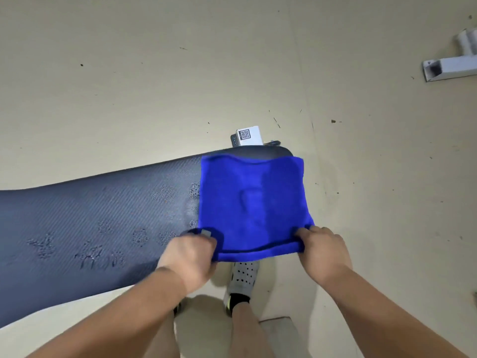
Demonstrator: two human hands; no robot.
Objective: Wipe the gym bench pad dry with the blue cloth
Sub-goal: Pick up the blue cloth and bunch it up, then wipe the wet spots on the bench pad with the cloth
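One view, head camera.

Item: gym bench pad (85, 223), dark textured upholstery, running from the left edge to a rounded end at centre. Patches of droplets show along its near half and just left of the cloth, so drying is judged barely begun.

Item: blue cloth (254, 202), spread flat over the pad's right end, near hem hanging just past the pad edge.

Item: left hand (189, 254), grip closed, pinching the cloth's near-left corner.

Item: right hand (324, 248), grip closed on the near-right corner.

Item: white frame end with a printed code label (246, 136), showing beyond the pad on the beige floor (129, 86). One perforated shoe (242, 279) below the hem.

Handling note, a judgement: keep the cloth flat and taut between both corners, press down, and draw it leftward in overlapping passes across the wet patches; a bunched cloth would likely smear rather than lift water.
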